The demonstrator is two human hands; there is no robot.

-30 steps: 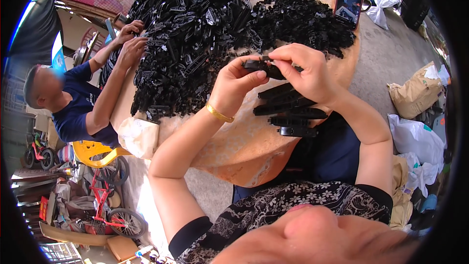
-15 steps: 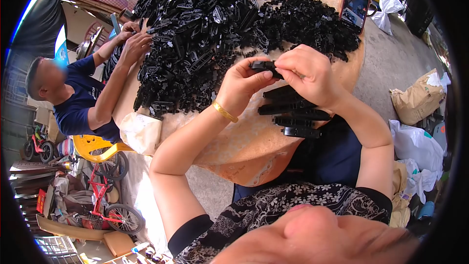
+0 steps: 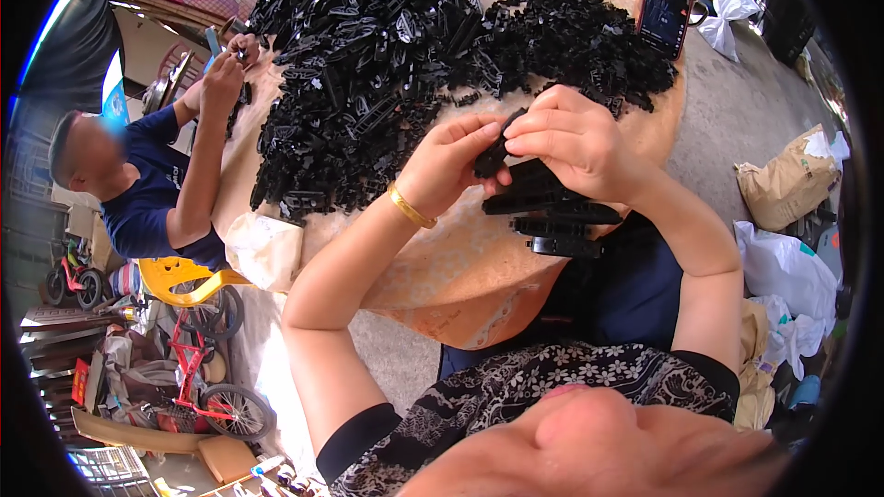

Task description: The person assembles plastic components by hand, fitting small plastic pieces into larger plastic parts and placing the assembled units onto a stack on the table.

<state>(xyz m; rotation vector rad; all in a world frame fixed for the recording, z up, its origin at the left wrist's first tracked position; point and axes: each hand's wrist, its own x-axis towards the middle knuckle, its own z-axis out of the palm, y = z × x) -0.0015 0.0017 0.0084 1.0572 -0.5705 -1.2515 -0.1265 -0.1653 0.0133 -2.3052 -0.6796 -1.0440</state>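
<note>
bare forearms, a gold bangle on the left wrist, short black floral-patterned sleeves.

A phone is seen propped upright at the far edge of the surface, a co-worker in a dark blue shirt is seated at its left side, a red bicycle is parked below, and sacks are piled at the right
</note>
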